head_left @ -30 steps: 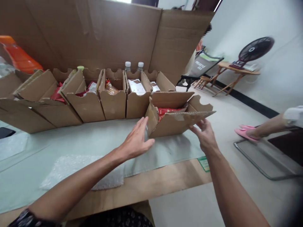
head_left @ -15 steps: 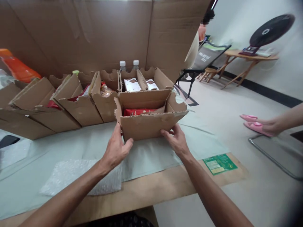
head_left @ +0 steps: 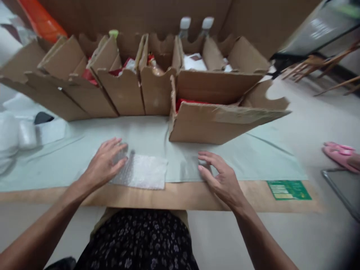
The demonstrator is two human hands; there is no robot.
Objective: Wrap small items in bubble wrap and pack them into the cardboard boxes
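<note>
My left hand (head_left: pixel 108 161) hovers over the left part of a bubble wrap sheet (head_left: pixel 147 171), its fingers apart and nothing in them. Whether it touches the wrap I cannot tell. On the right, my right hand (head_left: pixel 219 178) is over the table's front part, empty, with thumb and fingers curved but apart. Beyond it stands a cardboard box (head_left: pixel 213 125) with an open top. A red packet (head_left: pixel 194 101) shows inside that box, mostly hidden by its front wall. Both hands are apart from the box.
Several open cardboard bins (head_left: pixel 126 92) line the back, holding packets and small goods. Two white-capped bottles (head_left: pixel 185 24) and an orange bottle (head_left: pixel 42 20) stand behind. White wrapped items (head_left: pixel 26 133) lie at left, a green label (head_left: pixel 289 189) at the right front edge.
Both hands have let go of the cardboard box and drawn back toward the front edge, the left one to the bubble wrap. The view has tilted down and turned left.
</note>
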